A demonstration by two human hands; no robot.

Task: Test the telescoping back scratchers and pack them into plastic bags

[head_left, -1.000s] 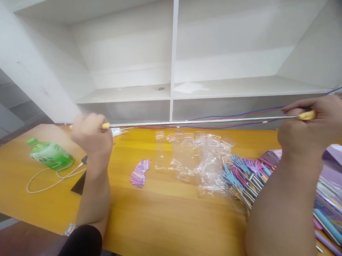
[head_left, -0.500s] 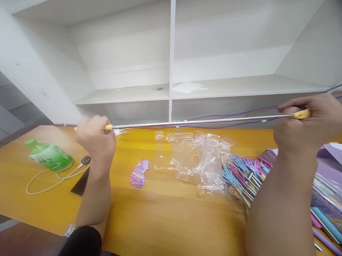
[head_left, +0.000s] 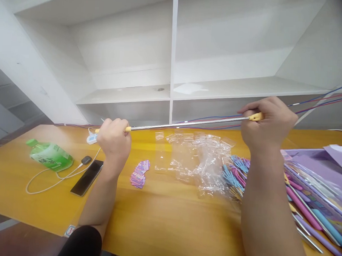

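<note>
A telescopic back scratcher with a thin metal rod and yellow ends spans the space between my hands, above the back of the table. My left hand is wrapped round its yellow handle, whose end pokes out to the left. My right hand grips the yellow head end, which my fingers partly hide. Below the rod lies a heap of clear plastic sleeves. A small pile of pink and purple cards is left of them. More back scratchers in blue, pink and other colours lie beside my right forearm.
On the left are a green drink bottle, a phone and a white cable. A white socket block sits behind my left hand. A purple box stands at right. White shelves rise behind the table.
My hands have come closer together, the right moving left and the left moving right. The rod between them is now shorter, slid partly into itself.
</note>
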